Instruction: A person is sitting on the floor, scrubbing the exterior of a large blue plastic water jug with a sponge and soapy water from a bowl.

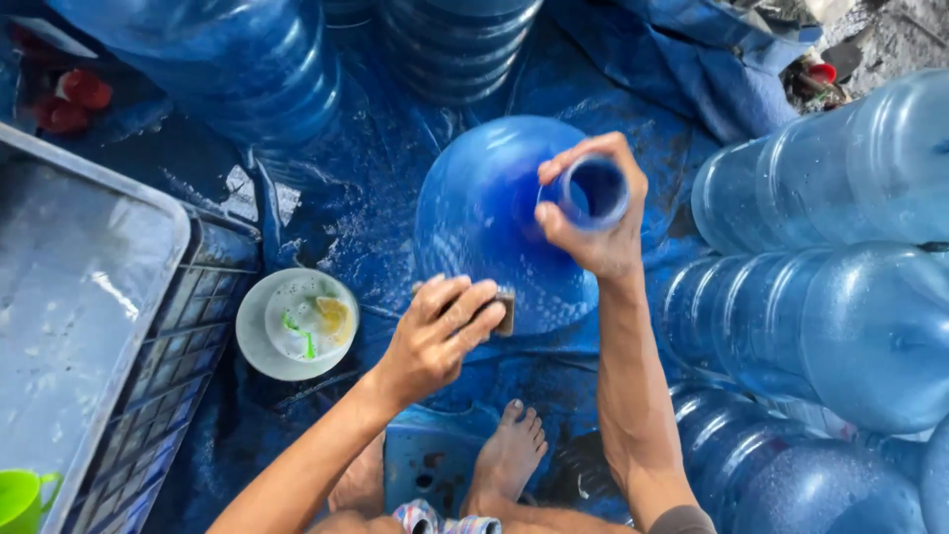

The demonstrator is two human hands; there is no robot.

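A wet blue tarpaulin [366, 188] covers the floor under everything in view. Blue water jugs lie stacked [840, 257] to the right of the right-hand grip, and two more [297, 59] stand beyond it at the top of the view. A grey crate with a flat lid [89, 297] sits well to the left of the left-hand grip, with a green cup [22, 494] at its near corner. The large blue water jug [484, 218] under work stands tilted between both hands, its open neck turned toward the camera. The right hand [593, 213] wraps its grip closed around that neck, fingers curled over the rim. The left hand [440, 331] presses a small scrubbing pad [502, 311] flat against the jug's lower shoulder, fingers laid together over the pad. A round white bowl [295, 321] holding cloudy liquid and small green and yellow pieces sits just left of the left-hand grip. A bare foot [509, 455] rests on the tarpaulin below both hands.
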